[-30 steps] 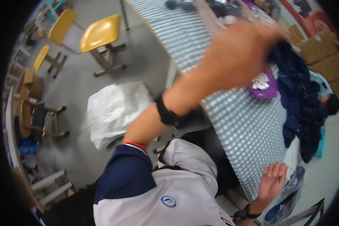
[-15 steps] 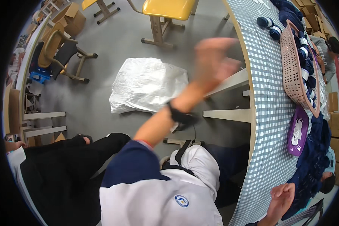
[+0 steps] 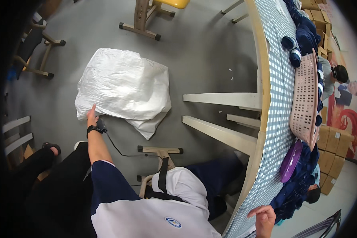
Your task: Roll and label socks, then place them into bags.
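A bulging white sack lies on the grey floor to the front left. My left hand reaches down to its near left edge, fingers stretched out and overlapping the sack in view. Whether they press on it I cannot tell. A black band with a small dark device and a cable is on that wrist. My right hand is at the near end of the checked tablecloth, loosely bent, with nothing visible in it. Dark blue knitted fabric lies beyond it.
On the table stand a pink perforated basket, a purple tray and navy yarn balls. Pale table legs jut in on the right. A yellow chair is ahead. Another person's black-clad legs are to my left.
My left hand has swung from near the table edge leftward and down to the sack. My view has turned and lowered toward the floor. The right hand stays by the table's near end.
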A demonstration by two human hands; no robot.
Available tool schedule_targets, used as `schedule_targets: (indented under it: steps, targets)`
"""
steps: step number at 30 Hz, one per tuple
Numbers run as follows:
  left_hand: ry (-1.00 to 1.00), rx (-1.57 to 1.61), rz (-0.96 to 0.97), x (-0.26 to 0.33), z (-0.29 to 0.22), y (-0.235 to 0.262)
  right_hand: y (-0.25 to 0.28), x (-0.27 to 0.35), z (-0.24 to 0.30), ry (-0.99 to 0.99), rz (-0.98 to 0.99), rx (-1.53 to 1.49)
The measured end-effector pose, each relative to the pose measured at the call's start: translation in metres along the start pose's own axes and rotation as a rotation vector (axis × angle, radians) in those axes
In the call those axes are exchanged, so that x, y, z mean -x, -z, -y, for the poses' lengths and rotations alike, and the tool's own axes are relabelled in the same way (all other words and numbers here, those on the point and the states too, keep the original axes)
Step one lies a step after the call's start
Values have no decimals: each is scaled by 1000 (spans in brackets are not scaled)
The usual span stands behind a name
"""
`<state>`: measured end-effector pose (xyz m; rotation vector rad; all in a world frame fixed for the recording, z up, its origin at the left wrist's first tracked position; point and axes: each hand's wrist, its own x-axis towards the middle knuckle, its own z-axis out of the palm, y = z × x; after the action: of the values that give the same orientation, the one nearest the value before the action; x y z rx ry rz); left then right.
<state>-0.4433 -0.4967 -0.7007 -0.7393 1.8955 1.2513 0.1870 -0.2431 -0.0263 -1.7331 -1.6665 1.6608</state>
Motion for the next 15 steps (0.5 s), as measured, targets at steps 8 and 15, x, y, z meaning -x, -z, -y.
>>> schedule_targets:
  steps: [8,15]
  targets:
    - [-52,335,-53,-50,15,-66,7,-19,7,50,-53,-85]
    - [41,-34,-150,8,14,-133,-14,-19,0,105,-52,-110]
